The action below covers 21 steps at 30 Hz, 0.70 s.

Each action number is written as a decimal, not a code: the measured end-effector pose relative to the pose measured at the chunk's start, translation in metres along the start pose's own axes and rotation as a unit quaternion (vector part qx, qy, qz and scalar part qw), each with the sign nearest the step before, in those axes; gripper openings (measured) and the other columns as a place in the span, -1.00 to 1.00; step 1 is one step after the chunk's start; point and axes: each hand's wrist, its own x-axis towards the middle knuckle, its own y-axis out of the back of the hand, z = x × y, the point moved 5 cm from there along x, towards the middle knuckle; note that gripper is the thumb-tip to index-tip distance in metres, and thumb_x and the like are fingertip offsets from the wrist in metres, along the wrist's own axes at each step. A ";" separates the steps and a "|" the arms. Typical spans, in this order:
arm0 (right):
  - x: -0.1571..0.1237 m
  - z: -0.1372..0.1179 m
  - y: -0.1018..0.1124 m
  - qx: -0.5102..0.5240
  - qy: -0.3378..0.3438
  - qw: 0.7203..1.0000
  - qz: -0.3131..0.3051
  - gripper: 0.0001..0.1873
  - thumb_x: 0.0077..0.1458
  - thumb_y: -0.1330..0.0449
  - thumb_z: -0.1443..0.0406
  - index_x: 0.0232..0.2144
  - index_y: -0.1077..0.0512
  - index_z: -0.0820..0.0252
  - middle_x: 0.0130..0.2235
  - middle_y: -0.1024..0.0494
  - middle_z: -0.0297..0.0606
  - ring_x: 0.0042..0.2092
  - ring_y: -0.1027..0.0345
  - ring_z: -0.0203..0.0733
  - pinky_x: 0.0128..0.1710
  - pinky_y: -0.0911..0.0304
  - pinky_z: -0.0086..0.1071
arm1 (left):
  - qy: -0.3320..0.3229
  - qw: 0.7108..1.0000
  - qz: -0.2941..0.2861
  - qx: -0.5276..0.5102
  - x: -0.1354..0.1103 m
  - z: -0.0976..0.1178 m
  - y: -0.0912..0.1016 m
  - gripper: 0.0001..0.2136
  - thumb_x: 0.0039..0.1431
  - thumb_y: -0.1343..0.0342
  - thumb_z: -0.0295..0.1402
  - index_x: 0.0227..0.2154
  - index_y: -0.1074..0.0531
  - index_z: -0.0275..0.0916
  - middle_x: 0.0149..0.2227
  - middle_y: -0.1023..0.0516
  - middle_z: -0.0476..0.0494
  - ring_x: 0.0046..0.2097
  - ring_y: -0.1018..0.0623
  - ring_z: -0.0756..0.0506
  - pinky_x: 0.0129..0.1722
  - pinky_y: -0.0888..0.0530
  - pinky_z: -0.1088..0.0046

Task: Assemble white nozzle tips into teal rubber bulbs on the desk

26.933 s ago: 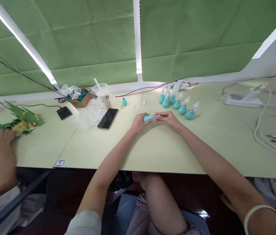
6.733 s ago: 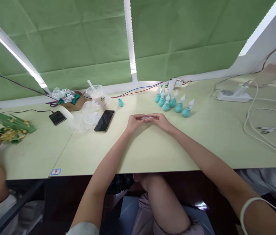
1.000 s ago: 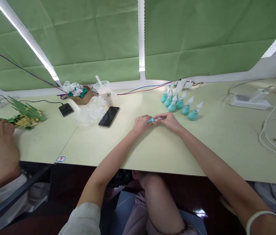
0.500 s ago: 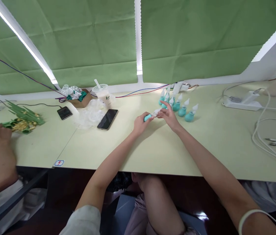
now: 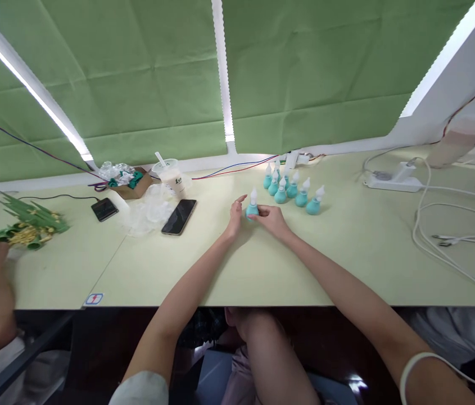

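Currently, the right hand (image 5: 273,220) is pinching a teal bulb (image 5: 252,210) by its side and holding it upright, pale tip uppermost, near the middle of the table (image 5: 237,275) (base contact with the surface: cannot tell). The left hand (image 5: 235,219) is hovering just beside it, fingers loosely parted. Beyond, to the right, similar bulbs (image 5: 292,190) are standing clustered, tips up. Leftward, a phone (image 5: 179,217) is lying near crumpled clear plastic (image 5: 148,211); a straw cup (image 5: 173,181) is standing behind.
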 end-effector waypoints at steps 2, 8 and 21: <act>0.004 0.000 0.011 -0.018 -0.012 0.999 0.034 -0.64 -0.22 -0.31 0.10 -0.40 -0.54 0.26 -0.43 -0.57 -0.28 -0.32 -0.46 -0.08 -0.25 -0.37 -0.25 | 0.011 1.000 0.012 -0.011 0.004 -0.005 0.005 -0.50 0.23 0.38 0.04 0.07 -0.26 0.01 0.18 -0.22 -0.03 0.22 -0.18 -0.13 0.16 -0.21 0.28; 0.009 0.003 0.017 0.004 -0.019 1.000 -0.012 -0.60 -0.28 -0.35 0.14 -0.33 -0.50 0.22 -0.32 -0.58 -0.25 -0.27 -0.46 -0.14 -0.20 -0.36 -0.27 | 0.027 0.999 0.027 -0.005 0.014 -0.014 0.014 -0.50 0.23 0.39 0.03 0.03 -0.28 -0.05 0.13 -0.28 -0.10 0.18 -0.22 -0.13 0.13 -0.25 0.26; 0.009 0.012 0.021 -0.035 -0.017 0.999 0.005 -0.66 -0.27 -0.33 0.17 -0.38 -0.50 0.22 -0.37 -0.57 -0.28 -0.32 -0.45 -0.17 -0.25 -0.37 -0.30 | 0.027 0.999 0.012 0.026 0.017 -0.015 0.016 -0.51 0.23 0.36 0.02 0.00 -0.29 -0.10 0.08 -0.33 -0.18 0.14 -0.26 -0.14 0.08 -0.28 0.24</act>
